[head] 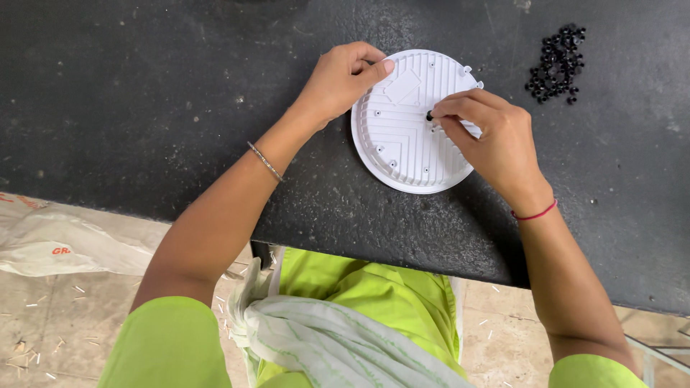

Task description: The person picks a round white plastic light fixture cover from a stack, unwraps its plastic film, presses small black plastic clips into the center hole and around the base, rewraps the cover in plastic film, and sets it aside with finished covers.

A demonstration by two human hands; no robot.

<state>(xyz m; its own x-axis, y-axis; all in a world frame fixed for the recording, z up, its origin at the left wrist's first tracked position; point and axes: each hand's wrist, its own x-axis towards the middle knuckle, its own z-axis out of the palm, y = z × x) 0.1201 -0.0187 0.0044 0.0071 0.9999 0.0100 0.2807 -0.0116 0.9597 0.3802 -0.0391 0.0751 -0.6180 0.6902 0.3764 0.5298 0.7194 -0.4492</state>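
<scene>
Overhead view of a dark, speckled worktop [180,108] that fills the upper part of the frame. A round white plastic housing [402,136], ribbed on its upturned face and dotted with small screw bosses, lies flat on the worktop just right of centre in the upper half. The left hand [338,79] holds the housing at its upper left rim: the thumb lies pressed on the ribbed face while the curled fingers wrap over the edge. The right hand [496,140] covers the housing's right side; its thumb and forefinger are pressed together, pinching a small black part [430,115] at a point near the housing's centre, the other fingers folded beneath. A heap of similar small black parts [557,65] lies on the worktop in the upper right of the frame, well apart from the housing. A thin metal bangle [266,162] circles the left wrist; a red thread [535,213] circles the right wrist. Lime-green clothing and a pale striped cloth [338,338] occupy the lower centre. At the lower left, a white sack [65,244] lies on a littered floor.
</scene>
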